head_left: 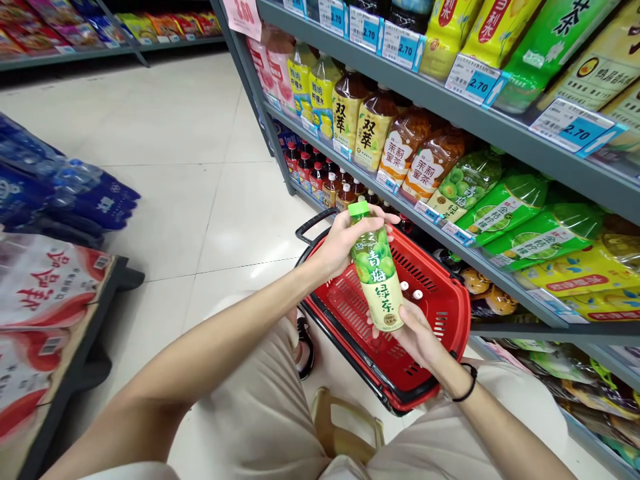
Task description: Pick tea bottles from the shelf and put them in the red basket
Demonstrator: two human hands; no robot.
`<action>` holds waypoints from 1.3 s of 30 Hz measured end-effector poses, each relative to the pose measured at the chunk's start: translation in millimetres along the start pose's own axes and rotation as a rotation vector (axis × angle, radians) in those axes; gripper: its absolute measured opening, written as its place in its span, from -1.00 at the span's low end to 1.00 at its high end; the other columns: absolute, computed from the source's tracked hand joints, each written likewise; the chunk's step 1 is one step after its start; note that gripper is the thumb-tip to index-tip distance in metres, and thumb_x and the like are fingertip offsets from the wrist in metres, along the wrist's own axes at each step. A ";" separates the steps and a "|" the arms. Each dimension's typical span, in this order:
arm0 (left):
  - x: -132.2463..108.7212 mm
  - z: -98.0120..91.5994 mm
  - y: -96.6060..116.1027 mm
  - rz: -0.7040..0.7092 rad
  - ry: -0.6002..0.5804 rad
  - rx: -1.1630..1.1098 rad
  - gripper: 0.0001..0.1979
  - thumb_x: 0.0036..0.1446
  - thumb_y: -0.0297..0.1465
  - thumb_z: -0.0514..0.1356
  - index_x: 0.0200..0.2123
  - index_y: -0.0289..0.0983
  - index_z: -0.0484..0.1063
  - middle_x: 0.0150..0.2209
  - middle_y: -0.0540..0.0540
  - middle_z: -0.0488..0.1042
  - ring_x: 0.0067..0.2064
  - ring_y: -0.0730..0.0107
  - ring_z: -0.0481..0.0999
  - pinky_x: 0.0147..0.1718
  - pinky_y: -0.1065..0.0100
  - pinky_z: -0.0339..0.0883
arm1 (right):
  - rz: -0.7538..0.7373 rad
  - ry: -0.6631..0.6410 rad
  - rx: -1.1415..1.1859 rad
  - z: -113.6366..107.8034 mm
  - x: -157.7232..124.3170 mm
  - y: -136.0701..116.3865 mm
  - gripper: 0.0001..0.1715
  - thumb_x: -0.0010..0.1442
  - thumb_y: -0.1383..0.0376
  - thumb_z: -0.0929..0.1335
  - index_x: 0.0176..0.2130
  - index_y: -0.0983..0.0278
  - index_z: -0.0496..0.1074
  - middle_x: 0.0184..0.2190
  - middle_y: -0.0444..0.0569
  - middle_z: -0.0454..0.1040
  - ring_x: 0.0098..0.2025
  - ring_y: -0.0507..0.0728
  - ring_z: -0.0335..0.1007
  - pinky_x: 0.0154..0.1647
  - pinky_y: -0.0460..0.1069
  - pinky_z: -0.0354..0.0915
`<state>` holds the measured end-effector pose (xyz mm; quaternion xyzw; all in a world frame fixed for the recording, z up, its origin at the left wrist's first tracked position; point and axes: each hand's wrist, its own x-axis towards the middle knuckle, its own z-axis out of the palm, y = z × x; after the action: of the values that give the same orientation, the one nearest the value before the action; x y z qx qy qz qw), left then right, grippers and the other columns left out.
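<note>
A bottle of green tea [379, 273] with a light green cap and a green-and-cream label is held tilted in front of me. My left hand [345, 237] grips it near the neck, fingers wrapped behind it. Around its base my right hand [413, 330] is closed, with fingertips showing on the far side. Directly beneath the bottle is a red shopping basket [345, 333] with a black rim and handle. Two white caps [411, 291] show inside the basket; what they belong to is mostly hidden behind the bottle.
Shelves of bottled drinks [367, 120] with price tags [477, 83] rise on the right. Stacked shrink-wrapped packs [55, 273] stand at left, beside blue-wrapped water bottles [75, 187]. A beige stool [345, 427] is between my legs. Snack packets [160, 27] line a far shelf.
</note>
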<state>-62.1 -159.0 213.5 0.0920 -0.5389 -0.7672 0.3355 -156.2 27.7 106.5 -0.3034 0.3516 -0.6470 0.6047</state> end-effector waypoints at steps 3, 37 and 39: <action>-1.1 -0.8 0.0 0.006 0.004 0.014 -0.79 0.08 -0.35 0.36 -0.24 -0.28 0.45 -0.10 -0.14 0.64 -0.15 0.30 0.61 -0.11 0.24 0.51 | -0.076 0.092 -0.085 0.5 -2.2 1.7 -0.53 0.28 0.00 0.47 0.08 0.19 0.54 -0.11 0.04 0.64 -0.25 0.22 0.58 -0.24 0.11 0.50; 7.3 -11.2 12.2 -0.042 -0.182 -0.133 -0.77 -0.02 -0.29 0.37 -0.33 -0.31 0.49 -0.31 -0.11 0.57 -0.23 0.22 0.63 -0.05 0.14 0.52 | -0.024 -0.087 -0.026 -0.8 -5.5 -16.2 -0.48 0.32 0.01 0.44 0.11 0.26 0.48 -0.14 0.15 0.64 -0.22 0.25 0.57 -0.14 0.15 0.44; 7.3 -12.3 11.9 -0.015 -0.204 -0.084 -0.75 0.01 -0.30 0.36 -0.26 -0.32 0.51 -0.28 -0.13 0.59 -0.18 0.20 0.63 -0.06 0.17 0.50 | -0.053 -0.015 -0.085 -3.4 -6.0 -12.9 -0.40 0.24 0.02 0.51 0.16 0.21 0.44 -0.06 0.13 0.63 -0.14 0.29 0.59 -0.07 0.20 0.46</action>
<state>-56.5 -175.2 220.7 0.0031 -0.5367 -0.7970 0.2769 -165.8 34.2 115.4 -0.3427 0.3661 -0.6451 0.5765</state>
